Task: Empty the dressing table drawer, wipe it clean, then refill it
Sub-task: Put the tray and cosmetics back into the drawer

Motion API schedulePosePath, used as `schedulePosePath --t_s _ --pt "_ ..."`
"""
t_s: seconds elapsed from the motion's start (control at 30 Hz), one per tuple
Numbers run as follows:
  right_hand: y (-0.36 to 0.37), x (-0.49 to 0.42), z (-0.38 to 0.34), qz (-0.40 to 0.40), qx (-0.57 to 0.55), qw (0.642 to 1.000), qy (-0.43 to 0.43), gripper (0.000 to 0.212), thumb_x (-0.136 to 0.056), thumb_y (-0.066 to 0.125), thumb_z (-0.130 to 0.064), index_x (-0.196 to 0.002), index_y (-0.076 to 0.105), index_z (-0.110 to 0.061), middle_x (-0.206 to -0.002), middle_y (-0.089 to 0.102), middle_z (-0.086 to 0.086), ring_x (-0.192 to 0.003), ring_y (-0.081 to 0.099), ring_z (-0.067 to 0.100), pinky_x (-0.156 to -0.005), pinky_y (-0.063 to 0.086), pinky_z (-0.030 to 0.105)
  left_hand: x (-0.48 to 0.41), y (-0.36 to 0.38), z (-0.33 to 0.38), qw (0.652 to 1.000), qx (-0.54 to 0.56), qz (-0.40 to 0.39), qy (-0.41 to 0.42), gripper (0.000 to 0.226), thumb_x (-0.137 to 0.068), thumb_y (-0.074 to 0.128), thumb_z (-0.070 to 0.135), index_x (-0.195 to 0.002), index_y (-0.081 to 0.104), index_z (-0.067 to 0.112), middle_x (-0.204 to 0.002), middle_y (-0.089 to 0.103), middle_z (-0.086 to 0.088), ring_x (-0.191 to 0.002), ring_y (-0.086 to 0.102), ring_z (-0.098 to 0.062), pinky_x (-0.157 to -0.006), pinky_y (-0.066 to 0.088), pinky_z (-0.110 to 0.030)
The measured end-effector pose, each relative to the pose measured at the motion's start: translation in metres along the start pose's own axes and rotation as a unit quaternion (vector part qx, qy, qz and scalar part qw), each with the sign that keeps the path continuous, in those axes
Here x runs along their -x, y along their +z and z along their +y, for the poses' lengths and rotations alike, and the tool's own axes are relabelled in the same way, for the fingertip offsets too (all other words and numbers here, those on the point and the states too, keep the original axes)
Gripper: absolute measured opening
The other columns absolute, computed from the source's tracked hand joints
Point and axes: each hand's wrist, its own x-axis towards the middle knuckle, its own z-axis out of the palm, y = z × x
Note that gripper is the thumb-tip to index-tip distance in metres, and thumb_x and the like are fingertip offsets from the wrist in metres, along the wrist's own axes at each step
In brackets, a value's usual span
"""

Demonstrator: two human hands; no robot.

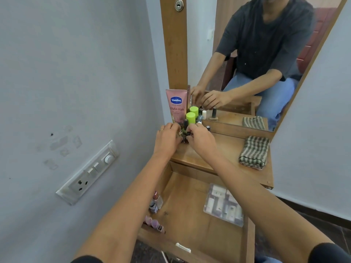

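Observation:
The wooden drawer (191, 211) stands pulled open below me, holding a clear plastic case (223, 206) at its right and a few small lipstick-like bottles (156, 204) along its left wall. On the dressing table top (224, 149), my left hand (167, 138) and my right hand (199, 139) meet over a cluster of small dark bottles (185, 130). Both hands are closed on these bottles; my fingers hide exactly what each one grips. A pink Vaseline tube (175, 105) and a green-capped bottle (190, 117) stand right behind them. A folded striped cloth (254, 151) lies at the right of the top.
A mirror (256, 54) rises behind the table top and reflects a seated person and the bottles. A grey wall with a switch-and-socket panel (89, 173) is close on the left. The drawer's front edge has a small metal latch (183, 247).

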Motion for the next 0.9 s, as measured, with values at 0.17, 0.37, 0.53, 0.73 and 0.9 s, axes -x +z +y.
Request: schedulePosePath --t_s 0.17,0.37,0.53,0.73,0.9 --pt "-0.016 -0.001 -0.001 -0.043 -0.026 0.998 0.033 0.018 -0.084 0.059 -0.014 -0.101 0.061 -0.015 -0.090 0.066 0.006 -0.082 0.062 0.026 -0.071 0.055 0.040 0.000 -0.003 0.007 1.000 0.000 -0.015 -0.014 0.021 -0.086 0.061 0.021 -0.101 0.049 0.013 -0.097 0.065 -0.010 -0.088 0.057 -0.029 -0.066 0.041 -0.034" --pt "-0.014 0.005 0.001 -0.096 -0.027 0.994 0.045 0.016 -0.083 0.058 -0.011 -0.098 0.059 -0.014 -0.089 0.067 0.009 -0.084 0.063 0.028 -0.072 0.055 0.038 0.013 -0.013 0.004 0.965 0.232 0.041 -0.110 0.016 -0.085 0.065 0.016 -0.098 0.056 0.015 -0.085 0.063 0.001 -0.075 0.061 -0.012 -0.068 0.051 -0.025" --pt "-0.001 0.023 0.004 -0.099 -0.062 0.992 0.057 0.022 -0.084 0.064 -0.016 -0.104 0.056 -0.008 -0.092 0.067 0.013 -0.091 0.059 0.032 -0.078 0.044 0.034 0.039 -0.039 0.005 0.780 0.544 -0.010 -0.310 0.006 -0.086 0.066 0.014 -0.090 0.064 0.010 -0.090 0.066 -0.007 -0.074 0.063 -0.012 -0.065 0.053 -0.017" --pt "-0.009 0.046 -0.005 -0.106 -0.078 0.990 0.046 0.024 -0.083 0.066 -0.015 -0.101 0.055 -0.004 -0.093 0.064 0.016 -0.089 0.059 0.030 -0.076 0.050 0.037 0.088 -0.063 0.000 0.436 0.787 -0.128 -0.417 0.030 -0.092 0.049 -0.003 -0.120 0.048 -0.013 -0.100 0.063 -0.029 -0.081 0.071 -0.032 -0.066 0.060 -0.030" --pt "-0.013 0.090 -0.014 -0.089 -0.098 0.991 0.009 0.016 -0.087 0.063 -0.021 -0.095 0.054 -0.011 -0.081 0.056 0.001 -0.074 0.053 0.019 -0.065 0.046 0.034 0.117 -0.064 -0.007 0.443 0.785 -0.173 -0.398 0.024 -0.092 0.050 -0.004 -0.115 0.051 -0.010 -0.098 0.064 -0.026 -0.098 0.067 -0.033 -0.079 0.059 -0.036"
